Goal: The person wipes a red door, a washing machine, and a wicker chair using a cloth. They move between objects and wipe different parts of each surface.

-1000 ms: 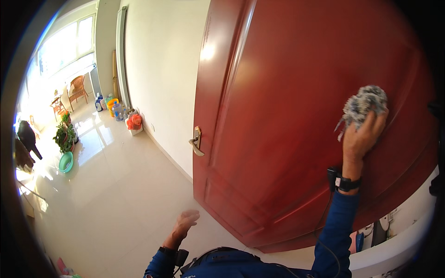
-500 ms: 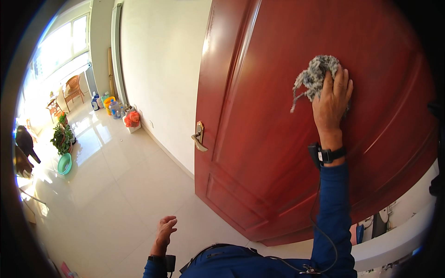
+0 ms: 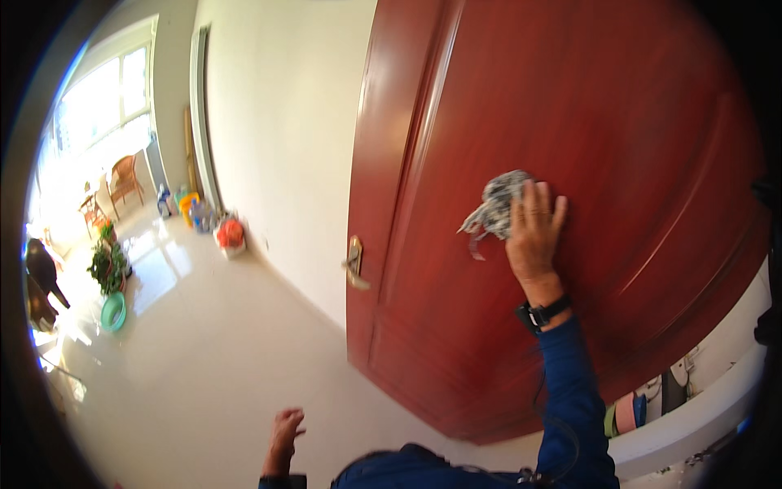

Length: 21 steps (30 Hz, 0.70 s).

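Note:
My right hand presses a fuzzy grey cleaning rag flat against a red-brown wooden door. The rag bunches out past the fingertips on the left, with loose strands hanging below it. Part of it lies hidden under the fingers. Low in the view, my left hand hangs in the air, away from the door, its fingers loosely bent and apart with nothing in them. A metal lever handle sits on the door's left edge.
Left of the door runs a white wall. Along it stand a bin with an orange-red bag and several bottles. Potted plants, a green basin and a wicker chair are farther left on the shiny tiled floor.
My right hand and the rag have moved down and to the left across the door panel. The left hand hangs a little lower in the view, still holding nothing.

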Each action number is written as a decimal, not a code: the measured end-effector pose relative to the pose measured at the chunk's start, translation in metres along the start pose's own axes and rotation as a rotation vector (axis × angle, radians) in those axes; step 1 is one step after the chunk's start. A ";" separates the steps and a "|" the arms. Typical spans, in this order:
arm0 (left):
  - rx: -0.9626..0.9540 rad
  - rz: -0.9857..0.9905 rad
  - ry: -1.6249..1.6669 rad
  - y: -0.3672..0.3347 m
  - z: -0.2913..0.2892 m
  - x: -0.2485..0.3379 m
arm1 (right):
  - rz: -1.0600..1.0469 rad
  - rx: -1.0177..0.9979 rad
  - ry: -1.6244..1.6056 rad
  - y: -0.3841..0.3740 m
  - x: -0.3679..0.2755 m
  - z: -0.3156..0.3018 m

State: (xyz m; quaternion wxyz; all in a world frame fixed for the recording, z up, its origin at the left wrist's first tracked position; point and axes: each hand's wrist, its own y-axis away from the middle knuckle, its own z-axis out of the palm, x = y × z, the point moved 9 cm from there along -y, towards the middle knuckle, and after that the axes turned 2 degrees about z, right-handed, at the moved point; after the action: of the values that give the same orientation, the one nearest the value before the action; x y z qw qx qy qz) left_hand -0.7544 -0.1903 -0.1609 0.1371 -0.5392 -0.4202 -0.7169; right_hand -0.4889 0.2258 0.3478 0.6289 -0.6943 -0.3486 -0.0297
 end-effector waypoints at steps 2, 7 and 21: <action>0.005 -0.017 -0.023 -0.007 -0.014 -0.003 | 0.133 0.105 0.145 -0.047 0.054 -0.028; 0.027 -0.019 0.000 -0.036 -0.023 0.004 | 0.361 0.255 0.457 -0.144 0.151 -0.086; -0.090 0.094 0.008 -0.202 0.036 0.124 | 0.220 0.514 0.456 -0.375 0.187 -0.053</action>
State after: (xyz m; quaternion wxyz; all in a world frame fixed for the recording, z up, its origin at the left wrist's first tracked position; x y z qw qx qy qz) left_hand -0.9094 -0.0077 -0.1401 0.1476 -0.5612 -0.3612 -0.7299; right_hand -0.5220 0.2487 0.7679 0.8441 -0.5223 -0.1183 -0.0272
